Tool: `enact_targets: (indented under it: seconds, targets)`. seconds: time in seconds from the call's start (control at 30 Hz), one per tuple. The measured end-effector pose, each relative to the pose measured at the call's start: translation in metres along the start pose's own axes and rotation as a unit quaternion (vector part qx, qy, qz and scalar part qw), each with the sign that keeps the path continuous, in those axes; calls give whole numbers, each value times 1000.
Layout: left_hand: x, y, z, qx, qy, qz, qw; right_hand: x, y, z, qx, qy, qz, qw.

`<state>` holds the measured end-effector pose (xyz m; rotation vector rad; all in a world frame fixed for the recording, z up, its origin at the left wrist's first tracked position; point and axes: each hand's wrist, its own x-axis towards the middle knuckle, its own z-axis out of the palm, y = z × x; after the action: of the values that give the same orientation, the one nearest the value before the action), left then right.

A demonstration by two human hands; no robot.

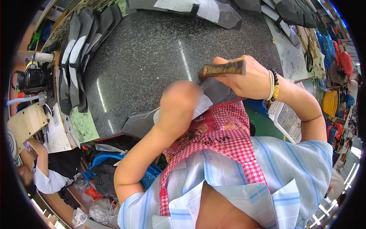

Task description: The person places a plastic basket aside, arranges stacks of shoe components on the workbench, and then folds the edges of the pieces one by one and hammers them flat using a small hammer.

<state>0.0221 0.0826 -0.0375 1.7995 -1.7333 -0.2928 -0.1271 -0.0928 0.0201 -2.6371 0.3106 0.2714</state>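
My right hand (246,78) grips a worn wooden tool handle (223,69), held level above the near edge of the dark speckled stone table (152,53). My left hand (179,105) is blurred; it presses down on a dark grey cut piece with a white layer (207,99) lying at the table's near edge. Whether its fingers grip the piece I cannot tell. Beads and a white bangle circle my right wrist. A red checked apron covers my front.
Stacks of grey and white cut pieces (76,57) line the table's left and far sides. A sewing machine (34,78) stands at the left. Below the table are a blue basket (114,168) and a white basket (286,120). Another person (42,171) sits at lower left.
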Motion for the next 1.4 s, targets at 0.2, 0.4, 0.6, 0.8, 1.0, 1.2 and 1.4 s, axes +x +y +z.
enact_targets:
  seconds: [0.2, 0.4, 0.6, 0.8, 1.0, 1.2, 1.4]
  targets:
    - [-24, -19, -20, -63, 1, -8, 998, -5, -21, 12, -49, 57, -102, 992]
    - [-42, -24, -29, -56, 23, -41, 997, 1, -46, 23, -4, 6, -68, 998]
    - [-61, -22, -26, -6, 87, -4, 996, 19, -53, 20, -27, -15, -133, 991]
    - [-78, -42, -47, 7, 21, 19, 1000, 39, -48, 23, 13, 36, -156, 987]
    - [-75, -51, -39, -7, 38, 53, 998, 38, -53, 31, -46, -10, -171, 984]
    - [-28, -21, -7, -32, 64, 1, 997, 10, -31, -1, -108, -38, -101, 988]
    - [-42, -40, -29, 37, 16, 55, 998, 16, -29, 11, -63, 93, -181, 977]
